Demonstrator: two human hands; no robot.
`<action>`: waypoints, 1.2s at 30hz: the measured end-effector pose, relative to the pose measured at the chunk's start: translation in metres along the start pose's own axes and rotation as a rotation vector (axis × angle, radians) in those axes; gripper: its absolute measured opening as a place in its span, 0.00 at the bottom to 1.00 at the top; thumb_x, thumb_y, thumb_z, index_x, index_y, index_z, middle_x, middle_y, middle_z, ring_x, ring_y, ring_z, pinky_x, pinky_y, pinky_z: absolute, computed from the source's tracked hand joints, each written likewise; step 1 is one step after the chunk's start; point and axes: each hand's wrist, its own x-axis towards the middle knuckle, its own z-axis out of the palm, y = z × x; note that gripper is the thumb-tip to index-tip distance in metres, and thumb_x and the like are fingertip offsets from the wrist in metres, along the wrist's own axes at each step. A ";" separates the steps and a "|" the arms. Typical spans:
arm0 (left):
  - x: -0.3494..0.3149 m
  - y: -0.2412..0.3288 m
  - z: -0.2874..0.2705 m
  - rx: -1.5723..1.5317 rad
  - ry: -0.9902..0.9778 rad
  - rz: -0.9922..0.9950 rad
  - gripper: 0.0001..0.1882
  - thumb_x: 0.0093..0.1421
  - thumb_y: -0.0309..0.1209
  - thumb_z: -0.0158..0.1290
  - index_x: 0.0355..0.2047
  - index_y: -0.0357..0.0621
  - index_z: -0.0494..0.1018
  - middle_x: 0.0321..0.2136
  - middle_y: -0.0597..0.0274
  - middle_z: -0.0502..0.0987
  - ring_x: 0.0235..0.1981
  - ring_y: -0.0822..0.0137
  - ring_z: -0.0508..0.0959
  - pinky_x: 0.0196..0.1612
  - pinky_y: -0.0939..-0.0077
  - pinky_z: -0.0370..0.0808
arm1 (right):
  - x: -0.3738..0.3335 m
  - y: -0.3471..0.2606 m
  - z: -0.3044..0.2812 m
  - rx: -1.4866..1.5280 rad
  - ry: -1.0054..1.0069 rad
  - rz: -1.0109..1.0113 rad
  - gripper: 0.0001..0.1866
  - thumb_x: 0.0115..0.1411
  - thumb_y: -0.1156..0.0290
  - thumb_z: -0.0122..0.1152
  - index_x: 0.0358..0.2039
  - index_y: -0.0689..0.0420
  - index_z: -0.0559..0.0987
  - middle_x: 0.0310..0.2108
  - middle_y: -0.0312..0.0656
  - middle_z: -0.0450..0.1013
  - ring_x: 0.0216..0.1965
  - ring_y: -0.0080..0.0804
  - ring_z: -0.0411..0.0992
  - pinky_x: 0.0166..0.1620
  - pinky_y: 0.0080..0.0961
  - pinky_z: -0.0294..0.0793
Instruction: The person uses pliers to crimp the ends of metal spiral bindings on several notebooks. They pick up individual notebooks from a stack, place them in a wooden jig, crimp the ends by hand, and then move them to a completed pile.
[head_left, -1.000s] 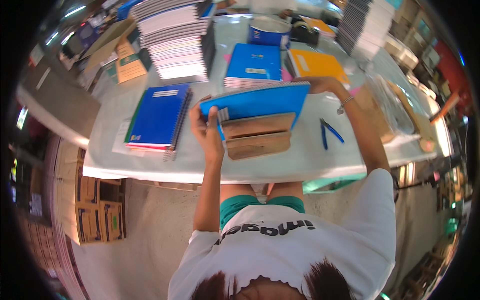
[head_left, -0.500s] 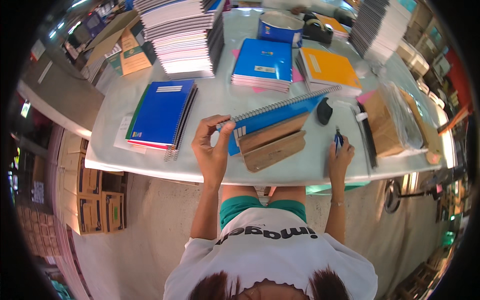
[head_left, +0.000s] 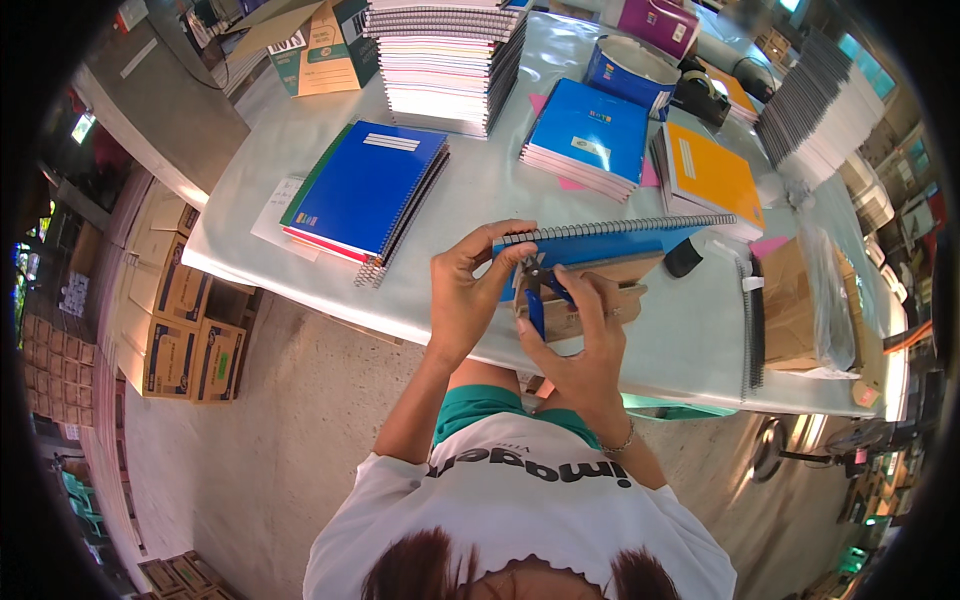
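Observation:
A blue spiral notebook [head_left: 590, 245] stands on its edge in a wooden holder [head_left: 625, 297], its wire coil [head_left: 640, 226] running along the top. My left hand [head_left: 472, 285] pinches the notebook's left end at the coil. Close beside it, my right hand [head_left: 585, 345] grips blue-handled pliers [head_left: 536, 310]. The pliers' jaws point up at the left end of the coil, near my left fingertips; whether they touch the wire I cannot tell. A small black object [head_left: 684, 258] lies by the right end of the notebook.
Blue notebooks [head_left: 375, 185] lie stacked at left, with a tall notebook pile [head_left: 440, 80] behind. Light-blue [head_left: 585, 135] and yellow notebooks [head_left: 712, 175] sit farther back, near a blue round container [head_left: 630, 75] and a tape dispenser [head_left: 700, 95]. A brown paper bag [head_left: 805, 300] stands at right.
My right hand has lifted the pliers from the table's right side and brought them left to the notebook's coil end. My left hand still holds the notebook. The view has turned.

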 end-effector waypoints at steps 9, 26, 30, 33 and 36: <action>-0.003 0.001 -0.001 0.021 -0.003 0.005 0.13 0.59 0.15 0.50 0.43 0.36 0.78 0.38 0.59 0.81 0.39 0.72 0.80 0.45 0.78 0.76 | 0.006 -0.004 0.011 -0.005 -0.008 -0.067 0.30 0.44 0.73 0.72 0.51 0.58 0.74 0.42 0.48 0.72 0.37 0.36 0.75 0.37 0.27 0.75; -0.006 0.001 -0.004 0.099 -0.047 0.051 0.14 0.62 0.24 0.53 0.49 0.39 0.74 0.40 0.56 0.81 0.38 0.69 0.80 0.43 0.76 0.76 | -0.030 0.101 -0.069 -0.172 0.159 0.257 0.27 0.62 0.67 0.58 0.58 0.66 0.64 0.48 0.48 0.66 0.49 0.36 0.66 0.53 0.32 0.64; -0.003 0.004 -0.005 0.165 -0.077 0.080 0.12 0.63 0.25 0.52 0.46 0.38 0.74 0.37 0.54 0.81 0.38 0.69 0.80 0.42 0.75 0.75 | -0.045 0.177 -0.105 -0.657 0.074 0.256 0.29 0.61 0.66 0.59 0.59 0.65 0.63 0.52 0.54 0.64 0.54 0.46 0.64 0.56 0.40 0.62; 0.007 0.018 -0.015 0.239 0.017 0.166 0.10 0.64 0.25 0.51 0.45 0.39 0.75 0.36 0.56 0.80 0.37 0.69 0.79 0.42 0.75 0.75 | -0.036 0.167 -0.094 -0.588 0.110 0.165 0.30 0.60 0.68 0.61 0.60 0.61 0.63 0.55 0.56 0.61 0.57 0.52 0.61 0.58 0.44 0.60; 0.020 0.043 -0.044 0.246 0.233 0.360 0.08 0.63 0.24 0.52 0.43 0.39 0.74 0.34 0.57 0.79 0.34 0.71 0.77 0.37 0.77 0.73 | -0.019 0.143 -0.062 -0.101 0.022 0.215 0.42 0.52 0.66 0.70 0.64 0.58 0.58 0.61 0.53 0.57 0.61 0.48 0.58 0.61 0.42 0.58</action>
